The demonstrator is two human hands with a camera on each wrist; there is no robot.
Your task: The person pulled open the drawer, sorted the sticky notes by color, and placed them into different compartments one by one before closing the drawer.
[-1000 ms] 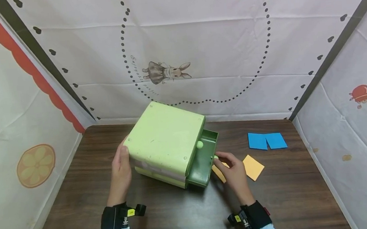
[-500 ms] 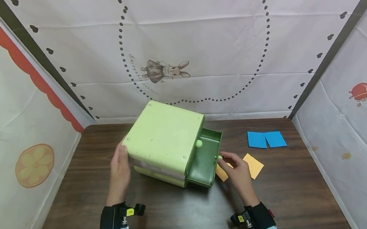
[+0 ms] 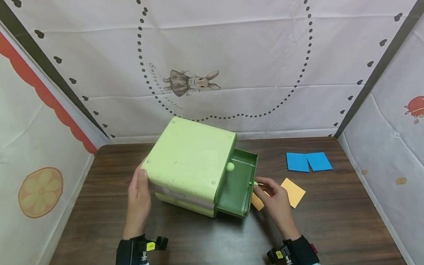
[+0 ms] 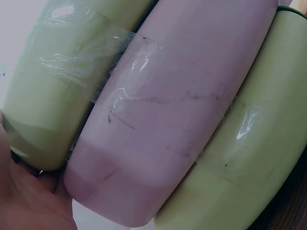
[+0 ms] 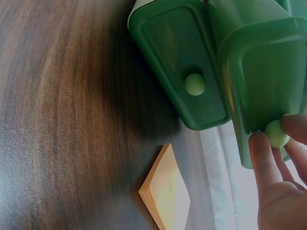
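The green drawer (image 3: pixel 236 189) juts from the light green cabinet (image 3: pixel 191 159), a bit right of center in the head view. Right hand (image 3: pixel 275 198) pinches its round knob (image 5: pixel 277 134), an obvious grip point. Left hand (image 3: pixel 139 198) grips the cabinet's left end, I'd guess so it won't slide. Yellow pads (image 3: pixel 293 192) lie just beside the right hand, blue pads (image 3: pixel 309 162) farther up and right.
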